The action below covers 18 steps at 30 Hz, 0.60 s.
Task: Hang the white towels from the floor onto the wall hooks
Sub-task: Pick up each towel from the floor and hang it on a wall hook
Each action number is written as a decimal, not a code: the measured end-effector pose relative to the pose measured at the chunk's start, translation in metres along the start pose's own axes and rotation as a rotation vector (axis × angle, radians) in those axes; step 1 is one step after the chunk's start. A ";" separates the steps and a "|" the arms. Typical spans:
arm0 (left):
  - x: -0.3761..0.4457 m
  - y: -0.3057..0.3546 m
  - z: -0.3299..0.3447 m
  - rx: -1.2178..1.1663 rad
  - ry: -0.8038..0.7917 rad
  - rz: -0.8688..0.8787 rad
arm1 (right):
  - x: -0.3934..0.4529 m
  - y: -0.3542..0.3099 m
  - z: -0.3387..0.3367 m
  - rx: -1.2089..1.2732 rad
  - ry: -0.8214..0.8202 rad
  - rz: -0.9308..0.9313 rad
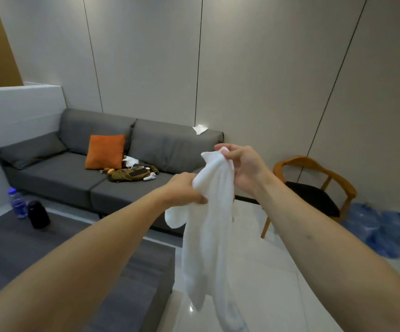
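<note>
Sofa (79,178) against the rear wall, cushion (105,151) and bag (131,174) on its seat; water bottle (17,203) left of the sofa, on the floor; chair (314,190) right; towel (208,226) in front, held between both hands.

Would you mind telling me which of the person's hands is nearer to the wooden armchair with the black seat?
The right hand. It grips the top of the white towel just left of the wooden armchair; the left hand grips the towel lower, on its far side from the chair.

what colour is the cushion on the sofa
Orange, plain with no pattern. The cushion leans against the grey sofa's backrest; the head view shows it clearly.
</note>
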<state>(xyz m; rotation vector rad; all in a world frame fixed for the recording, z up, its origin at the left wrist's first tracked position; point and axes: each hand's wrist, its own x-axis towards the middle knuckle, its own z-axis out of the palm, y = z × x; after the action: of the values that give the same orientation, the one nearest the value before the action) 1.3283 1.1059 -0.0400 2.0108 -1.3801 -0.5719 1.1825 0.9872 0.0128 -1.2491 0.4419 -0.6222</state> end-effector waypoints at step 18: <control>0.119 -0.084 -0.128 0.103 0.524 -0.251 | 0.281 0.036 0.087 -0.780 -0.950 -0.121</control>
<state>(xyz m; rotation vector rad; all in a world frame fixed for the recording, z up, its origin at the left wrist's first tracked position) 1.5111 1.0483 -0.0086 2.2233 -0.8645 -0.0585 1.4566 0.8748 0.0079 -2.1424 -0.2339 0.1324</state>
